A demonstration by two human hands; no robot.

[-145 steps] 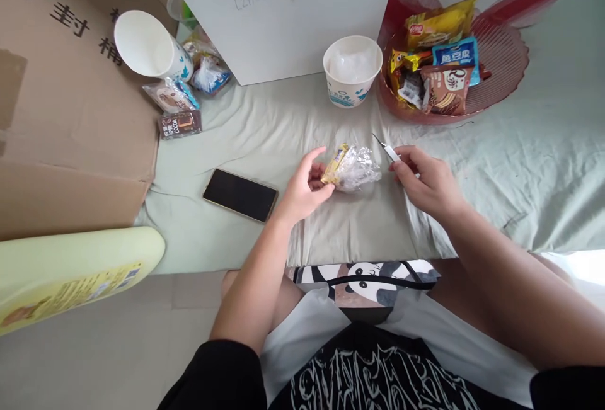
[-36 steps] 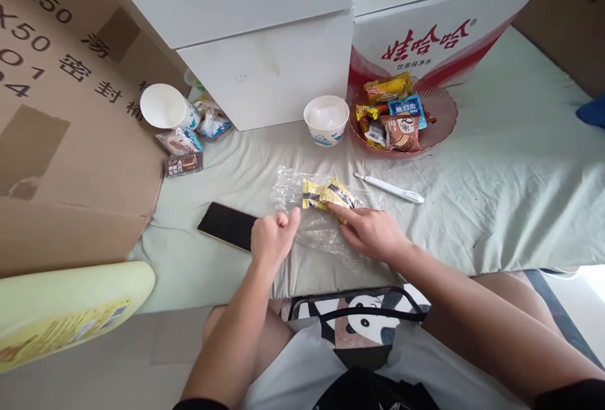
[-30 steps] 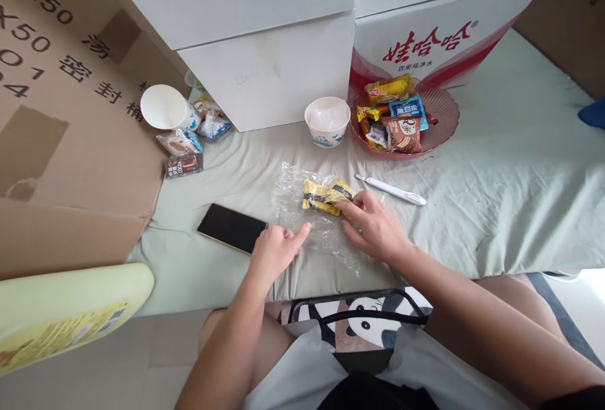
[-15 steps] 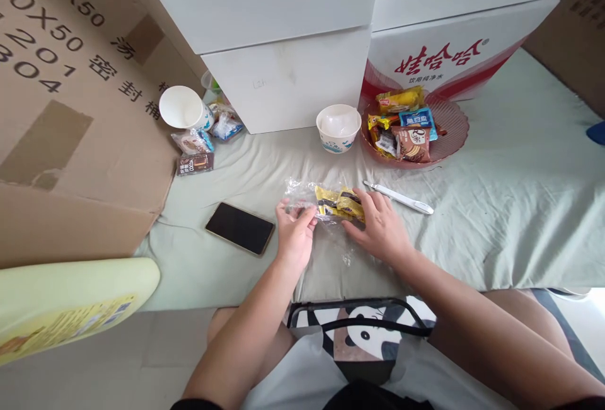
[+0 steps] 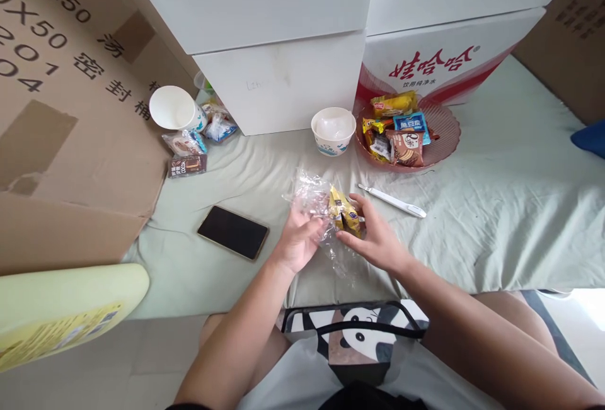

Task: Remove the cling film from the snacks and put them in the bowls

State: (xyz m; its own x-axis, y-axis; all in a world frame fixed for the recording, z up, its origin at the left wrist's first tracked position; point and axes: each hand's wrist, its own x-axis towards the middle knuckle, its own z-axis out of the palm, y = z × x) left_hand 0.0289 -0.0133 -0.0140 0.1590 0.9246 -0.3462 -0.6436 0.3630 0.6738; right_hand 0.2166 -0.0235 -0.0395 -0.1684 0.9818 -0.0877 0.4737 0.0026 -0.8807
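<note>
My left hand (image 5: 301, 238) is closed on a crinkled clear plastic bag (image 5: 309, 191), whose loose end hangs down between my hands. Yellow snack packets (image 5: 344, 210) stand bunched together at the bag's right side. My right hand (image 5: 375, 237) grips them from the right, thumb below and fingers above. Whether the packets lie inside the film or just against it, I cannot tell. To the right of that hand lies a white, slim-handled knife (image 5: 392, 201) on the cloth.
A black phone (image 5: 233, 232) lies to the left. Behind stand a paper bowl (image 5: 333, 131) and a pink dish (image 5: 447, 139) of wrapped snacks. A tipped paper cup (image 5: 174, 108) and more packets sit by the cardboard box (image 5: 94, 164). White boxes (image 5: 283, 82) close off the back.
The yellow packets, flat in a row before, are now gathered and tilted up by my right hand. My left hand has moved in closer, and the bag is more crumpled. The view has shifted slightly.
</note>
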